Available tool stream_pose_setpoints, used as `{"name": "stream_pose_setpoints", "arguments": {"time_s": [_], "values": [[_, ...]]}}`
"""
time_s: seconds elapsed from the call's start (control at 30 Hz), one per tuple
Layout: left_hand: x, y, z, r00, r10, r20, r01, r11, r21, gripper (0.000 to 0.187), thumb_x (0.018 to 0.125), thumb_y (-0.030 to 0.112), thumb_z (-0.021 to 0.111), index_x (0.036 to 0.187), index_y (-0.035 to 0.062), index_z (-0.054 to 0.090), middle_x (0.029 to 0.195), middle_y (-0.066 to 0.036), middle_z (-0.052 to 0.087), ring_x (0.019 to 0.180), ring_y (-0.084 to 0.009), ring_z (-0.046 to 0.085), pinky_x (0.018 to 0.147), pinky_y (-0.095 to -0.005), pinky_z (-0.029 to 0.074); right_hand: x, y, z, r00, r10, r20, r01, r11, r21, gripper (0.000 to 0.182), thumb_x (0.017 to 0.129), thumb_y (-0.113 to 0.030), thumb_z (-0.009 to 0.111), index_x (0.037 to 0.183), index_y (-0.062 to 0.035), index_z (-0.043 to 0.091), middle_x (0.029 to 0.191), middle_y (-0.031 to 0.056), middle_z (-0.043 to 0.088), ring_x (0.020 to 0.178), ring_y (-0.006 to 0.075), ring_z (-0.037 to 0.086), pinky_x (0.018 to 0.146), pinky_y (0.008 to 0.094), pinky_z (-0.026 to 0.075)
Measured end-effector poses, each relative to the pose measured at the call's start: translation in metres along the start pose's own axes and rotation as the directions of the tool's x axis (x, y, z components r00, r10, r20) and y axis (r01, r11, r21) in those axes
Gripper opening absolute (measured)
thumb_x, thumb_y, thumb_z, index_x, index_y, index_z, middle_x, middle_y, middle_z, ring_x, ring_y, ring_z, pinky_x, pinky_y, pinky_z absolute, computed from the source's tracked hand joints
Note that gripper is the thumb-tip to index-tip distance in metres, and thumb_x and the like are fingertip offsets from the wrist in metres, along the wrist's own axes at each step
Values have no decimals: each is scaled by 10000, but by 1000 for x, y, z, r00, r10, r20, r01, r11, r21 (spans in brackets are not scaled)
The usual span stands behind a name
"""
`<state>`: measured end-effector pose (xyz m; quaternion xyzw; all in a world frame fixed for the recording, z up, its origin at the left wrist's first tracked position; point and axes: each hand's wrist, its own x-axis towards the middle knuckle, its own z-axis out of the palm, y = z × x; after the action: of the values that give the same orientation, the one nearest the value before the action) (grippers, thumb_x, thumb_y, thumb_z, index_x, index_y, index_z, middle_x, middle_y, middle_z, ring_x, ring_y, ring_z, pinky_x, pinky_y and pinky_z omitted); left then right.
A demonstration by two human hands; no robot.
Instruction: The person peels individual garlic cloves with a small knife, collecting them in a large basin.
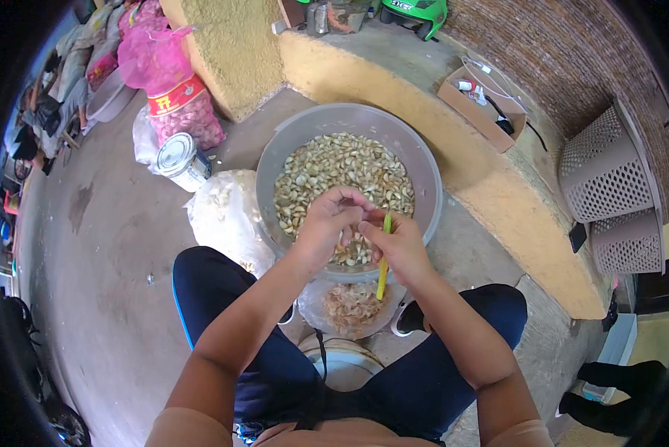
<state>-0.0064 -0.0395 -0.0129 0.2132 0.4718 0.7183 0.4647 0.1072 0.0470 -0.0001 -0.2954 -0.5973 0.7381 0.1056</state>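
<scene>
While the right hand [400,244] grips a yellow-green tool [383,277] over the tub [427,160] of cloves [342,167], the left hand [333,223] curls close by, its hold impossible to tell.

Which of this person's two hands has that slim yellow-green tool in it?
The right hand: the slim yellow-green tool is held in its fingers. The left hand, close beside it over the wide grey plastic basin, has no such tool.
</scene>
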Motion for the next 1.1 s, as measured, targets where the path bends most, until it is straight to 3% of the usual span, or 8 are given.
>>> {"name": "stream_pose_setpoints", "arguments": {"time_s": [0.2, 0.4, 0.5, 0.6, 0.8, 0.9, 1.0, 1.1], "values": [[7, 8, 8, 996, -38, -86, 60, 959, 277, 204, 760, 76, 608, 944, 9, 552, 827, -64, 589, 679, -78, 537, 491, -182, 408, 5, 0, -13, 990, -65, -128, 71, 997, 42, 206, 779, -106, 597, 937, 25, 569, 639, 11, 536, 445, 47, 441, 385, 200, 369], [15, -1, -2, 961, 275, -22, -224, 823, 522, 232, 735, 95, 636, 949, 8, 612, 839, -62, 620, 740, -134, 591, 654, -262, 479, 4, -11, -28, 964, -173, -200, 123, 963, -241, 220, 739, -108, 621, 913, 20, 578, 657, 43, 571, 490, 93, 508, 447, 229, 411], [12, 5, 1, 953, 300, 28, -230, 661, 715, 207, 715, 77, 634, 915, 25, 621, 807, -72, 630, 703, -133, 598, 645, -247, 479, 1, -12, -26, 953, -257, -161, 141, 845, -515, 221, 767, -119, 610, 945, 6, 568, 764, 27, 576, 583, 54, 509, 499, 199, 408], [11, 3, 6, 962, 271, 33, -214, 675, 706, 177, 708, 46, 625, 881, 6, 620, 762, -50, 620, 703, -98, 574, 650, -232, 462, 4, 0, -25, 910, -382, -162, 258, 828, -498, 240, 691, -130, 640, 885, 1, 589, 740, 119, 610, 659, 191, 588, 613, 294, 449], [12, -4, 5, 949, 315, -9, -203, 634, 746, 100, 669, 59, 649, 740, 7, 601, 686, -78, 615, 610, -137, 586, 579, -253, 473, -1, -3, -20, 852, -518, -80, 341, 663, -666, 243, 677, -98, 629, 897, -15, 571, 784, 140, 585, 722, 275, 580, 639, 322, 452], [11, -6, 5, 939, 340, -51, -174, 600, 781, 114, 655, 61, 667, 718, 2, 592, 655, -86, 606, 592, -136, 580, 559, -257, 467, -5, -3, -13, 837, -546, -32, 376, 617, -692, 221, 717, -80, 618, 920, -14, 561, 757, 123, 582, 630, 168, 551, 572, 266, 429], [11, -5, 6, 947, 309, -86, -146, 654, 742, 129, 642, 64, 681, 707, 5, 587, 646, -91, 599, 586, -141, 578, 546, -262, 462, -9, -4, -8, 871, -488, -64, 322, 663, -676, 221, 715, -75, 615, 923, -21, 559, 747, 118, 577, 612, 182, 543, 549, 284, 422], [10, -5, 5, 933, 354, -59, -176, 596, 784, 115, 643, 47, 669, 702, 11, 578, 652, -91, 596, 586, -149, 578, 543, -267, 463, -6, 2, -11, 852, -524, -18, 396, 666, -632, 271, 693, -86, 605, 946, -11, 542, 859, 151, 565, 752, 298, 566, 662, 347, 446]]}}
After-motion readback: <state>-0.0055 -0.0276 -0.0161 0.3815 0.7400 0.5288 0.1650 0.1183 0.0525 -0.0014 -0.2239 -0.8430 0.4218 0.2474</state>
